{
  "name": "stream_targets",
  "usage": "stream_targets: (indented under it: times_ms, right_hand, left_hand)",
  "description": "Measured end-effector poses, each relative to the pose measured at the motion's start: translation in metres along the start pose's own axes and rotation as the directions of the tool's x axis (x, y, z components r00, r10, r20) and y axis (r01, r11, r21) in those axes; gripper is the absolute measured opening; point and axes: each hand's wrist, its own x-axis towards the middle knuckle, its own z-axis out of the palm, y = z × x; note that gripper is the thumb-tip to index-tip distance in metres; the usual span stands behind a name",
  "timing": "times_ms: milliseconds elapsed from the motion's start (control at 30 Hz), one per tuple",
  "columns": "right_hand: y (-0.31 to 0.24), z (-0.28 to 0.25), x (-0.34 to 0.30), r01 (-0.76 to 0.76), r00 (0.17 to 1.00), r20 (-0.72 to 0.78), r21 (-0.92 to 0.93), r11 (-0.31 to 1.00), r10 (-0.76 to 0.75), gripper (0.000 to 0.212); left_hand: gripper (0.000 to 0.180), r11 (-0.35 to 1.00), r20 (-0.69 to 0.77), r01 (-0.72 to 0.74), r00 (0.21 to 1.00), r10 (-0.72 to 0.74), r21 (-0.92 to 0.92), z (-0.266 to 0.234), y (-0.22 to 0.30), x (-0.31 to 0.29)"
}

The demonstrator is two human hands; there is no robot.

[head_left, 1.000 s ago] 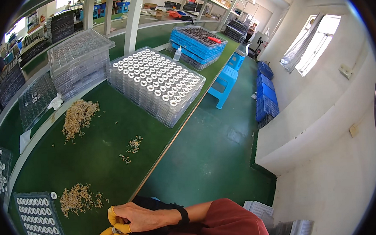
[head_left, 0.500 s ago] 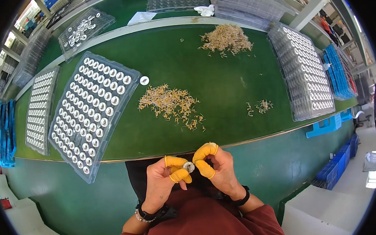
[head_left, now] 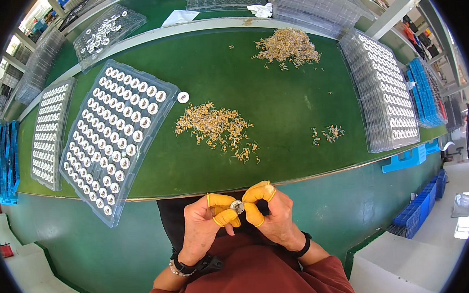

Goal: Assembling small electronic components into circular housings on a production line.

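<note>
Hands, side by side, meet in the gap between the bench and the person's red shirt, just off the front edge. The left hand, in yellow finger covers, is clamped on a small round piece by its left side. The right hand, likewise covered, brings bent fingertips to the piece's right rim; whether they close on it cannot be told. Left of the hands, a large tray filled with white discs lies at a slant, its near corner jutting past the front edge. A lone disc sits at its far right corner. The near pile of small bent wire bits lies inward of the edge, beyond the hands. Green surface stretches from it rightward to a small cluster of the same bits, and on to a tall stack of trays near the bench's right end. The far pile rests close to the back ledge.
</note>
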Motion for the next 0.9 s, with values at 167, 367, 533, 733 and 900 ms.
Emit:
stream_targets:
  times_ms: [167, 367, 533, 733, 900]
  right_hand:
    - [0.003, 0.001, 0.001, 0.270, 0.962, 0.034, -0.241, 0.932, -0.270, 0.023]
    - [0.004, -0.005, 0.003, 0.237, 0.968, 0.115, -0.106, 0.966, -0.224, 0.025]
    - [0.007, -0.007, -0.001, 0.147, 0.983, 0.105, 0.044, 0.988, -0.151, 0.026]
    - [0.002, -0.020, 0.008, -0.135, 0.982, 0.140, 0.038, 0.990, 0.128, 0.020]
    - [0.010, -0.016, 0.041, -0.034, 0.999, -0.002, -0.413, 0.910, 0.037, 0.020]
  left_hand:
    - [0.017, 0.995, -0.030, -0.029, 0.999, 0.032, 0.092, 0.000, -0.003, -0.002]
    - [0.017, 0.962, -0.039, -0.122, 0.990, 0.135, 0.243, 0.001, -0.004, -0.002]
    - [0.022, 0.582, 0.176, -0.458, 0.862, 0.475, 0.672, 0.000, -0.003, 0.000]
    - [0.014, 0.992, -0.007, -0.034, 0.999, 0.035, 0.120, -0.005, -0.003, 0.003]
    - [0.014, 0.966, -0.164, -0.200, 0.960, 0.227, 0.167, -0.027, 0.017, -0.011]
